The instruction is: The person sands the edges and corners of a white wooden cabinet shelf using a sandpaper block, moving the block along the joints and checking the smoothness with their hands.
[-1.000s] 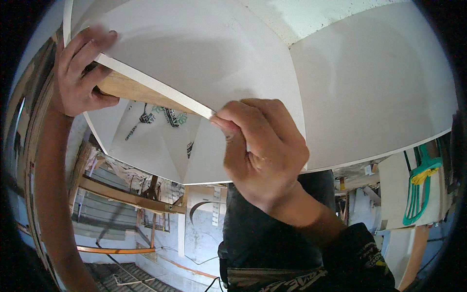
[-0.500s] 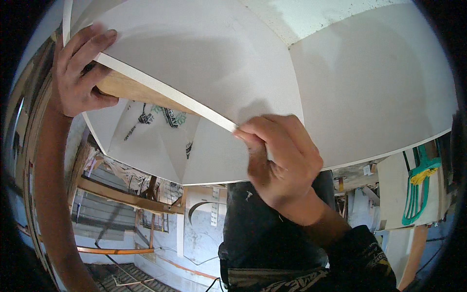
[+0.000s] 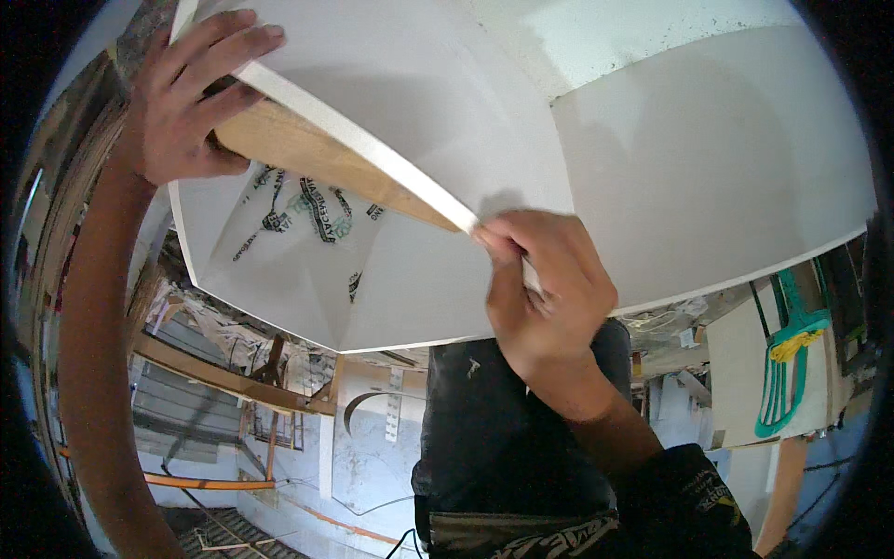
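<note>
A white-edged board [image 3: 363, 149] runs slantwise from upper left to the middle, with a bare brown wood face [image 3: 307, 149] under its edge. At its upper left end my left hand [image 3: 191, 102] grips it, fingers over the top and thumb below. My right hand [image 3: 554, 289] is closed in a pinch on the lower right end of the edge; a pale bit shows between its fingers. Around the board are the pale grey panels [image 3: 689, 168] of a large box-like piece. A lower panel [image 3: 289, 252] carries dark and green printed marks.
My dark-clad leg [image 3: 512, 429] is below the white front rim. At the right, a green plastic tool with a yellow part [image 3: 792, 345] lies by a cream board [image 3: 745, 373]. A wooden beam [image 3: 214, 377] and an orange bar [image 3: 209, 482] are at the lower left.
More of the board's brown face shows now. Both hands sit a little higher and further right in the view, still on the board, and the surroundings have shifted slightly.
</note>
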Tool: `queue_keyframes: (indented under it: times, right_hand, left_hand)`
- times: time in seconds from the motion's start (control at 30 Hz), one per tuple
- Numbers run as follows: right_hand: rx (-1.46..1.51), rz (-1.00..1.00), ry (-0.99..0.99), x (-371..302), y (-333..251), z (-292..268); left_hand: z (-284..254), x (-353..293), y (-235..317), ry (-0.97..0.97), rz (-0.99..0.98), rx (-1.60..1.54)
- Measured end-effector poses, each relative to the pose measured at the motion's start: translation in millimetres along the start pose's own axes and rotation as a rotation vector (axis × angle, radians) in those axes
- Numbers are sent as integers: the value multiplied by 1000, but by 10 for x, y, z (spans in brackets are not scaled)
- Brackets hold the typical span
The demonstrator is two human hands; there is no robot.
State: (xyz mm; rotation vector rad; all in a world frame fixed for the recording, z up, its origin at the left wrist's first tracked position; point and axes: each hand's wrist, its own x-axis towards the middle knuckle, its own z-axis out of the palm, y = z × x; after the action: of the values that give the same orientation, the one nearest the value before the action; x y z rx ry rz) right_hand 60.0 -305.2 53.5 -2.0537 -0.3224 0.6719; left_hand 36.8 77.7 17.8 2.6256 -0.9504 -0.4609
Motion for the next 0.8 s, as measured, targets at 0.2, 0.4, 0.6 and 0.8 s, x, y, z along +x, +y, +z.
queue_keyframes:
  times: [0.2, 0.4, 0.6, 0.8]
  right_hand:
    - [-26, -96, 77, 407, -183, 320]
    - [-103, 5, 76, 132, -13, 168]
    - [-57, -31, 9, 607, -190, 440]
    - [-329, -136, -36, 405, -128, 169]
  left_hand:
    - [52, 180, 119, -37, -83, 0]
    - [127, 261, 236, -31, -147, 47]
    - [75, 317, 116, 37, -21, 15]
    - [-10, 378, 162, -47, -24, 51]
